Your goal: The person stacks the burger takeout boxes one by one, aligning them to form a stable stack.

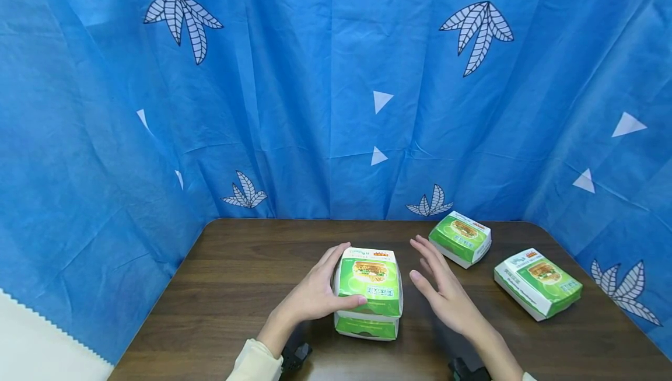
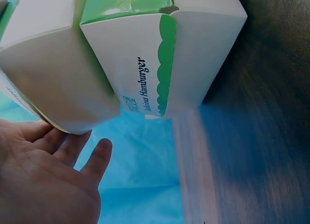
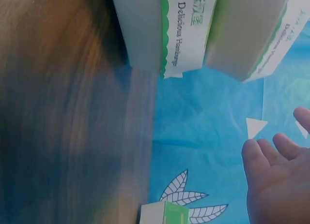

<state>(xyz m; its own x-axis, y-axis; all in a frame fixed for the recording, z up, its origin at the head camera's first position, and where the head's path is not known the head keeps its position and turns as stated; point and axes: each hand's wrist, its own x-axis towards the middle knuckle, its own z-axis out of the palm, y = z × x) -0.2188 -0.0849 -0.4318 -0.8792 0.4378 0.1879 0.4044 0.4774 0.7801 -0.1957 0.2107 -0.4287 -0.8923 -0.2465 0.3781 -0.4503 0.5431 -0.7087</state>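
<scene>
Two green-and-white cardboard hamburger boxes stand stacked at the middle of the table, an upper box (image 1: pixel 370 282) on a lower box (image 1: pixel 366 327). My left hand (image 1: pixel 320 293) rests against the upper box's left side, its thumb across the front and its fingers reaching toward the back corner. In the left wrist view, the fingers (image 2: pixel 72 144) lie along the upper box's edge, fairly straight. To the right of the stack, my right hand (image 1: pixel 446 293) is held apart from it with fingers spread, holding nothing. Both stacked boxes show their "Delicious Hamburger" sides in the wrist views.
Two more hamburger boxes lie on the right of the brown wooden table (image 1: pixel 252 264): one box (image 1: pixel 462 238) near the back edge, another box (image 1: pixel 538 283) closer to the right edge. A blue patterned curtain (image 1: pixel 315 107) surrounds the table's back and sides.
</scene>
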